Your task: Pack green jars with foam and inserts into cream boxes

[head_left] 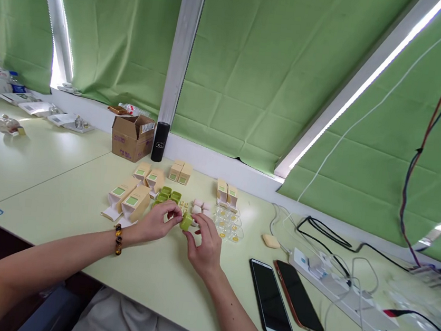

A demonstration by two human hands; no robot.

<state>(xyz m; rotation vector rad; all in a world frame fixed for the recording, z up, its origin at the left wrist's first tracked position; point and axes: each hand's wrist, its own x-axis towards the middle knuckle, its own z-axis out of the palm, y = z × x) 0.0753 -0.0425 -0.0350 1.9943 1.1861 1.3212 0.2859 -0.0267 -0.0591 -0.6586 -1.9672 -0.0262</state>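
Observation:
Thumb and fingers of my right hand [207, 242] grip a small green box [186, 221] above the table. Just left of it, my left hand [158, 221] is closed in a pinch at the box's edge; what its fingertips hold, if anything, is too small to make out. Behind my hands sit several similar green boxes [165, 195], tiny yellowish pieces [184, 204] and pale pink-white rounded pieces [197, 209]. To the right are clear cups [233, 225] with yellow bits in them. Opened beige cartons [135, 203] lie to the left.
Small beige cartons [180, 172] and a second pair of cartons [227, 194] stand farther back, near a cardboard box [133, 138] and a black tumbler [160, 141]. On the right lie phones [272, 301], a power strip [339, 293] and loose cables [326, 233].

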